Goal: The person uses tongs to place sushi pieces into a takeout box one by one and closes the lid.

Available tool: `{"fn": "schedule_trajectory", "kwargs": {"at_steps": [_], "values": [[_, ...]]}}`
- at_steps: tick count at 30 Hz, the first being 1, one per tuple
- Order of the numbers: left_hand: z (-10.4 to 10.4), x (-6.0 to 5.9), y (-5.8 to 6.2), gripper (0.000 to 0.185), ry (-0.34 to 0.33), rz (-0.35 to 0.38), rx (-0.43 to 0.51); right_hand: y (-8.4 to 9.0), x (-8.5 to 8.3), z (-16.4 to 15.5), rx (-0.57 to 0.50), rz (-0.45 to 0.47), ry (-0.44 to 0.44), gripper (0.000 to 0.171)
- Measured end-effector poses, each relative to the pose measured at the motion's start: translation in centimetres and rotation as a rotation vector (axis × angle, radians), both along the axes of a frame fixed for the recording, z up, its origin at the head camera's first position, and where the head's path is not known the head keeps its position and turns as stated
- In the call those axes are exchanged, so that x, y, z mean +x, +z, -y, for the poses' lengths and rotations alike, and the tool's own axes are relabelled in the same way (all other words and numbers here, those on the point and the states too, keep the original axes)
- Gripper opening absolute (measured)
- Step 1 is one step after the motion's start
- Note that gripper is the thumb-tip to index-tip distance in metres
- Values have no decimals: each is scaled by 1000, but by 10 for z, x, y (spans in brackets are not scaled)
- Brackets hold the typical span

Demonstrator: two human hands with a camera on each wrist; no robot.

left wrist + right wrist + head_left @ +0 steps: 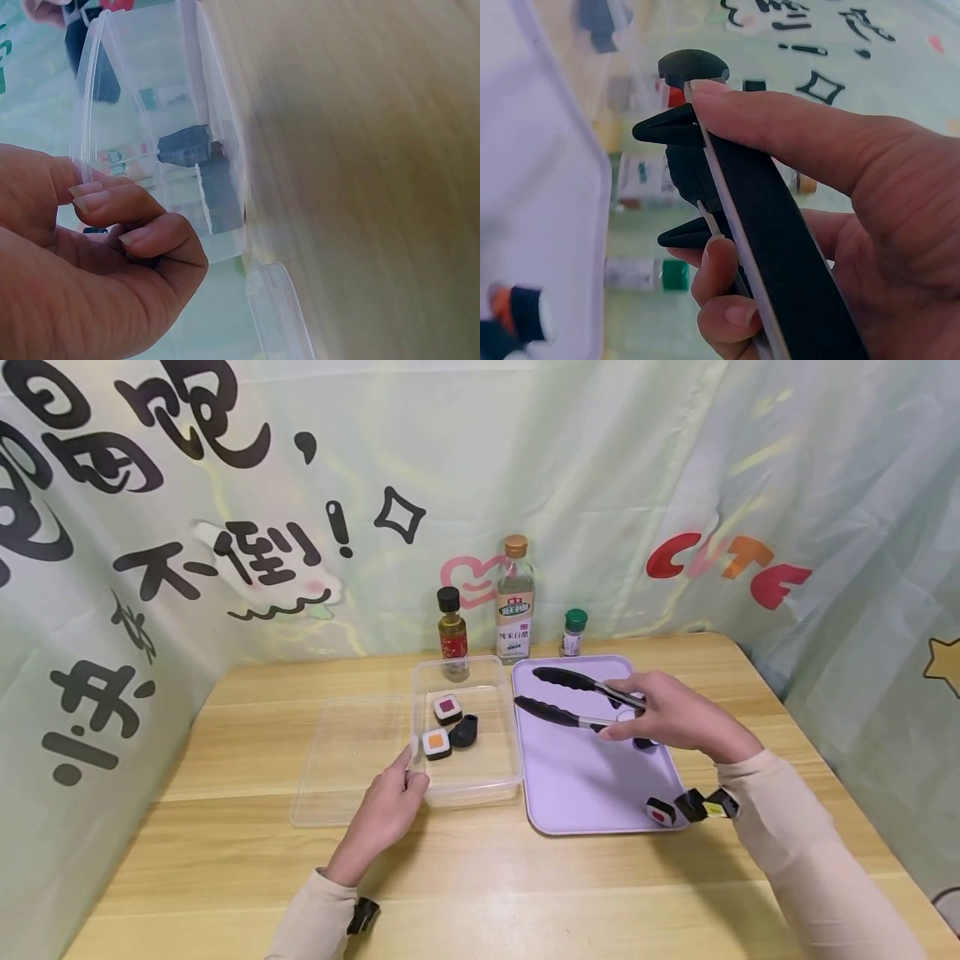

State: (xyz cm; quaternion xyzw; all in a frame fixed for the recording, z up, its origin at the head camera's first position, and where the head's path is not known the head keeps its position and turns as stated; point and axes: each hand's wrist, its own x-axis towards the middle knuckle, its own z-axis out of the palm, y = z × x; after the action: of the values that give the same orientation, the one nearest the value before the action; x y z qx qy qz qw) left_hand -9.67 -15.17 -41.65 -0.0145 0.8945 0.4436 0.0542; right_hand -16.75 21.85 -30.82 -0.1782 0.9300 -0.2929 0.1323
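My left hand [392,802] grips the near left rim of a clear plastic container [472,781]. Inside it lie a sushi roll with a purple centre [447,709], a sushi roll with an orange centre [437,743] and a rounded black piece [464,732]. My right hand [660,714] holds black-tipped tongs [573,718] above a purple tray [592,785]. The tongs' arms are spread, with nothing between the tips. Under that hand, more sushi pieces are partly hidden. A sushi roll with a red centre [661,812] sits at the tray's near right corner.
A clear lid [345,777] lies left of the container. Behind stand a small dark-capped bottle [453,635], a tall vinegar bottle [515,610] and a green-capped jar [573,632]. A printed curtain [600,468] hangs behind the wooden table [480,893].
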Motion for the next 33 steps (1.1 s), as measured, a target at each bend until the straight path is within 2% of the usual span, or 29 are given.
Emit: {"fn": "schedule_trajectory", "kwargs": {"at_steps": [7, 19, 29, 33], "values": [[-1, 0, 0, 64, 12, 10, -16, -15, 13, -31, -20, 0, -58, 84], [-1, 0, 0, 64, 8, 14, -10, -34, 32, -78, 21, -24, -157, 86], [0, 1, 0, 63, 2, 8, -4, -47, 50, -102, -14, -12, -233, 86], [0, 1, 0, 63, -1, 7, -3, -50, 53, -109, 9, -5, -262, 88]]}}
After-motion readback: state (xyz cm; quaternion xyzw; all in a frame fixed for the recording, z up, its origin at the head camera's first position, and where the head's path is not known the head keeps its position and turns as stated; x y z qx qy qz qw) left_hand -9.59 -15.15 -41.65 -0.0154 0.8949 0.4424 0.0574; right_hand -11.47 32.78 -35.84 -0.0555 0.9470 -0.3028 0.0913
